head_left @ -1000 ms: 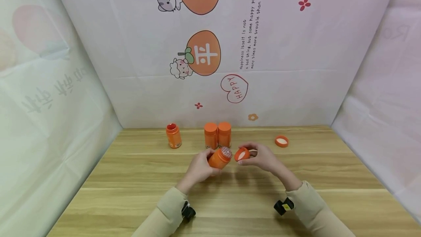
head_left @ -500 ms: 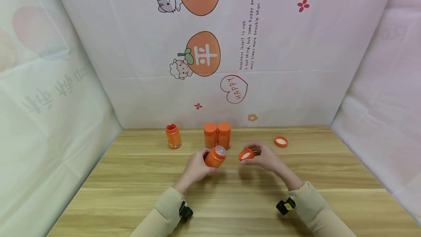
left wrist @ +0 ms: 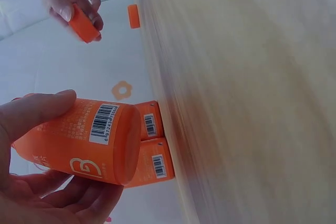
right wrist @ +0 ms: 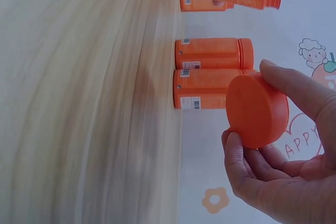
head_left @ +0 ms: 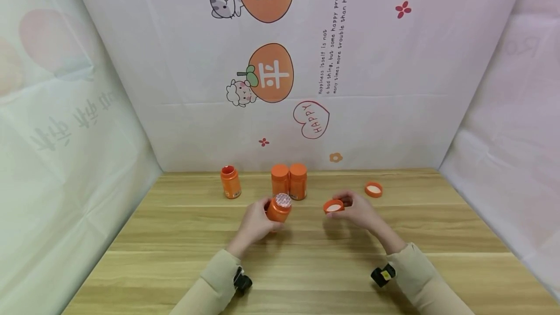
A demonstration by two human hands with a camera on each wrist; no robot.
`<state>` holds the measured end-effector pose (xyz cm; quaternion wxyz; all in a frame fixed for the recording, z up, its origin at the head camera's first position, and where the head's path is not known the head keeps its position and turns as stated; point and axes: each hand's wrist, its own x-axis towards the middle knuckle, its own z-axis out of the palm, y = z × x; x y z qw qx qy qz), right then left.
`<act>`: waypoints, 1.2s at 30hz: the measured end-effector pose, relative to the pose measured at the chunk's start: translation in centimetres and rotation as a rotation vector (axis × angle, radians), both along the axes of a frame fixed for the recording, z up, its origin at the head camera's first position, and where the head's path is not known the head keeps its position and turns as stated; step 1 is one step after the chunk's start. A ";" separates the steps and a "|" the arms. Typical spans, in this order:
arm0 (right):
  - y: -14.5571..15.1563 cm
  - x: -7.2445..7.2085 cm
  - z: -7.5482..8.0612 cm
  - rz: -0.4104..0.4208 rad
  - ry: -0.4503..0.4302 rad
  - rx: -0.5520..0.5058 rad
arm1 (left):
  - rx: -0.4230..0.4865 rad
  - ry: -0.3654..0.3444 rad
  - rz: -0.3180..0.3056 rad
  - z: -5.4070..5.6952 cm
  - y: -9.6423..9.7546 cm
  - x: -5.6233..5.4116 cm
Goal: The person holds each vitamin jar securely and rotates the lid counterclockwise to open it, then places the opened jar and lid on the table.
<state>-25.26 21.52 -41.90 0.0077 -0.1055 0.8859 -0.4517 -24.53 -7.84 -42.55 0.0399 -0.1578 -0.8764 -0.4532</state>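
Here's the wooden table, pale grain running side to side! Back left, an uncapped orange bottle (head_left: 231, 184) stands upright; in the middle, two lidded orange bottles (head_left: 298, 184), upright and shoulder to shoulder; over right, a lone orange cap (head_left: 374, 194), white-lined hollow facing up.

1. A screened-off tabletop workspace; the kind of building cannot be told.
2. Wooden table (head_left: 315, 281) beneath the left hand (head_left: 253, 223) and right hand (head_left: 359, 212).
3. Printed cloth (head_left: 372, 62) hanging beyond both hands.
4. Left cloth (head_left: 109, 149) and right cloth (head_left: 507, 159) flanking both hands.
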 end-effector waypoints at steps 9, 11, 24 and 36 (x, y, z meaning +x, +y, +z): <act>0.6 -0.1 -0.1 -0.030 0.006 0.021 | -0.020 0.016 0.053 -0.2 -0.9 -0.5; 0.7 -0.1 -0.2 -0.032 0.009 0.034 | -0.020 0.012 0.058 -0.2 -1.1 -0.7; 1.5 -0.5 -0.4 -0.043 0.086 0.111 | -0.039 0.041 0.078 -0.3 -2.4 -1.5; 2.4 -0.9 -0.8 -0.065 0.073 0.152 | -0.031 -0.001 0.136 -0.4 -3.6 -2.1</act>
